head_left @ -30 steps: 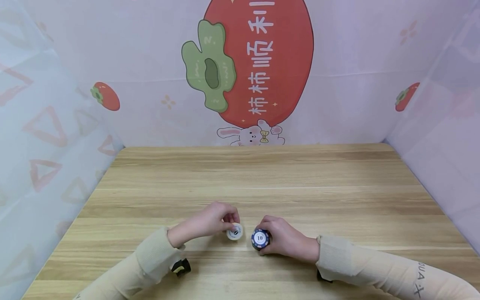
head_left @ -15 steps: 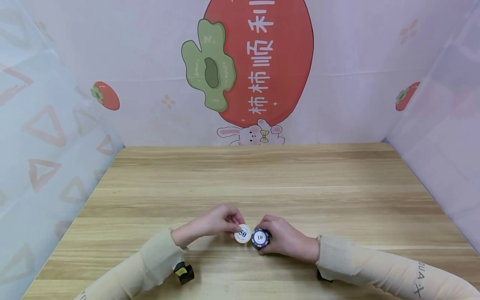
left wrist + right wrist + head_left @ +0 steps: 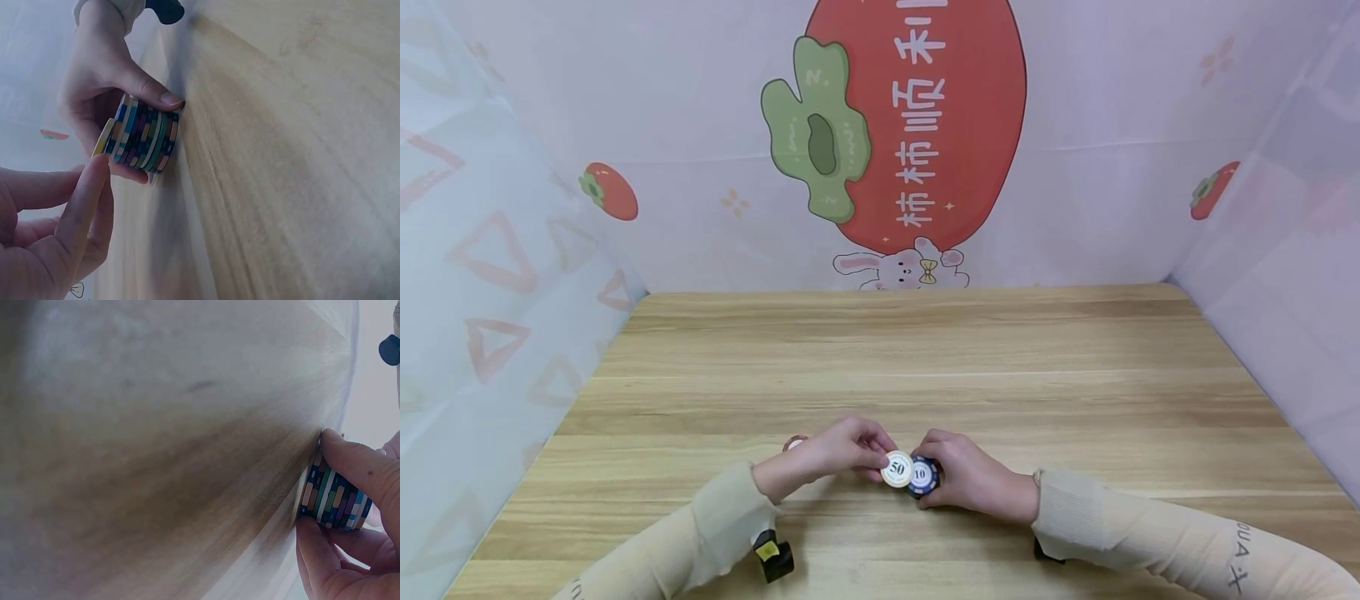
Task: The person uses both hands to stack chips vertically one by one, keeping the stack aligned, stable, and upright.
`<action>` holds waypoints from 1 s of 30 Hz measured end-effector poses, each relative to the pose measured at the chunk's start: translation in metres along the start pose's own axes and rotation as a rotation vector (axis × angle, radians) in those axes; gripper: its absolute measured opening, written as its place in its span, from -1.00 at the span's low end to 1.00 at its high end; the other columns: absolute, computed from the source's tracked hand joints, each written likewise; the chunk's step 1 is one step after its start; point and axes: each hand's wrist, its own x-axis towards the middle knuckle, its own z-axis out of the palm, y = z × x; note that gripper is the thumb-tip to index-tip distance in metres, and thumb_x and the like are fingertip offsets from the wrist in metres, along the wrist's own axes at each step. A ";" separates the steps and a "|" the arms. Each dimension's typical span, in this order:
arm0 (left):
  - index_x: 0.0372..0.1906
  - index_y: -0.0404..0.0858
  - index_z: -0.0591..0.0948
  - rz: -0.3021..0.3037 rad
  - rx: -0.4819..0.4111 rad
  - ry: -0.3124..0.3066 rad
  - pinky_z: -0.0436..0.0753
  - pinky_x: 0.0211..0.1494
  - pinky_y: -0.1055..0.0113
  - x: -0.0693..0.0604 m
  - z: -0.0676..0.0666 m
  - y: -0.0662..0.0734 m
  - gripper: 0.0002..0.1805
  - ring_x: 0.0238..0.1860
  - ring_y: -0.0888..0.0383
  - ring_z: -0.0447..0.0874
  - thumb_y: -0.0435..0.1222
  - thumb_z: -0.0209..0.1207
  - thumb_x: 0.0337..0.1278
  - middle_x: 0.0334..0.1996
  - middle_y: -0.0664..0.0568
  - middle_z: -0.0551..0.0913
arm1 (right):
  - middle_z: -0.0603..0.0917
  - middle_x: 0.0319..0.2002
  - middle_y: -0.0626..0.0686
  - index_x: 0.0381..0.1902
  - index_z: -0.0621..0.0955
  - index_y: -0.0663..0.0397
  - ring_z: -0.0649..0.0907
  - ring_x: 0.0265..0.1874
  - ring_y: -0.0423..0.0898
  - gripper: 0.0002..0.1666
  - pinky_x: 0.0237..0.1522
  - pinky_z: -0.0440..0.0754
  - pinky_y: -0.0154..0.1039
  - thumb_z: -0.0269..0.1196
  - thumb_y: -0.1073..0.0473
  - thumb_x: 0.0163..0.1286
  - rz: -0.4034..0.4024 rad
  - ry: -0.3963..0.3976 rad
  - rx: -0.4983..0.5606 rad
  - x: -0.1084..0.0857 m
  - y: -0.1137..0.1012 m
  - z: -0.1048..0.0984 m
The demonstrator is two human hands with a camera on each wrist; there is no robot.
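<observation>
A stack of poker chips (image 3: 145, 134) in several colours stands on the table, topped by a blue chip (image 3: 922, 477) marked 10. My right hand (image 3: 973, 479) grips this stack from its right side, thumb and fingers round its edge. Between thumb and fingers, my left hand (image 3: 850, 450) pinches a pale yellow-rimmed poker chip (image 3: 897, 469) marked 50. In the head view that chip overlaps the left edge of the blue one. Seen from the left wrist, the yellow chip (image 3: 102, 137) is tilted against the top of the stack.
Behind the left wrist a red-and-white chip (image 3: 794, 442) lies on the wooden table (image 3: 910, 358), partly hidden by the hand. Printed cloth walls (image 3: 700, 208) enclose the table at the back and sides. A black wrist device (image 3: 773, 557) hangs under the left cuff.
My left hand has moved right with the yellow-rimmed chip, from apart to the stack's top edge. The red chip has come into view behind the left wrist. My right hand stays put.
</observation>
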 end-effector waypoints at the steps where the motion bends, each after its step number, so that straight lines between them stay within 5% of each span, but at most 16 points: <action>1: -0.20 -0.61 0.50 -0.007 -0.004 0.008 0.63 -0.28 0.32 0.000 0.001 0.000 -0.79 -0.49 0.26 0.56 -0.56 0.12 0.03 -0.43 -0.08 0.57 | 0.51 -0.38 -0.15 -0.29 0.62 0.12 0.50 -0.37 -0.32 -0.52 -0.24 0.52 -0.42 0.51 0.20 -0.26 -0.004 0.001 -0.003 0.000 0.000 0.000; 30: -0.35 -0.52 0.52 -0.009 -0.052 0.186 0.63 -0.39 0.36 0.008 0.032 -0.002 -0.85 -0.59 0.28 0.55 -0.51 0.22 -0.06 -0.56 0.01 0.56 | 0.50 -0.38 -0.19 -0.29 0.62 0.06 0.50 -0.36 -0.33 -0.57 -0.25 0.50 -0.42 0.48 0.25 -0.23 -0.018 0.005 0.020 -0.001 -0.001 -0.001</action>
